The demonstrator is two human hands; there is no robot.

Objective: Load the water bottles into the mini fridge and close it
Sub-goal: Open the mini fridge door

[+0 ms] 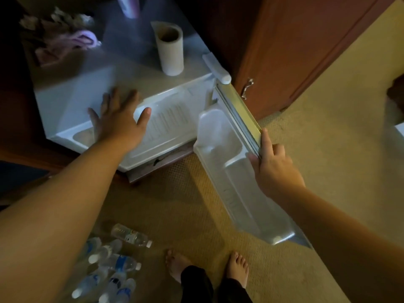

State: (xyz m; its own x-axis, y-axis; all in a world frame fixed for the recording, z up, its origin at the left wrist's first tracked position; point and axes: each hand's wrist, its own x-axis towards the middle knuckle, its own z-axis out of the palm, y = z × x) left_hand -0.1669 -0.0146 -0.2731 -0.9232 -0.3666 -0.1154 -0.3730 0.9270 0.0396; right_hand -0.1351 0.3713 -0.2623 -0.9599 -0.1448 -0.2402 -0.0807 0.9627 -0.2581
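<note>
The white mini fridge (72, 99) stands in front of me, seen from above, with its door (229, 171) swung open toward me on the right. My right hand (272, 169) grips the door's outer edge near its top. My left hand (119, 119) lies flat with fingers spread on the fridge's top front edge. Several clear water bottles (115, 262) lie on the carpet at the lower left, one of them (131, 235) a little apart from the heap. The fridge interior is mostly hidden below its top.
A paper towel roll (169, 49) stands on the fridge top, with crumpled cloth (65, 40) at the far left. A wooden cabinet (284, 51) with a metal handle (247, 88) stands right of the fridge. My bare feet (237, 267) are on the tan carpet.
</note>
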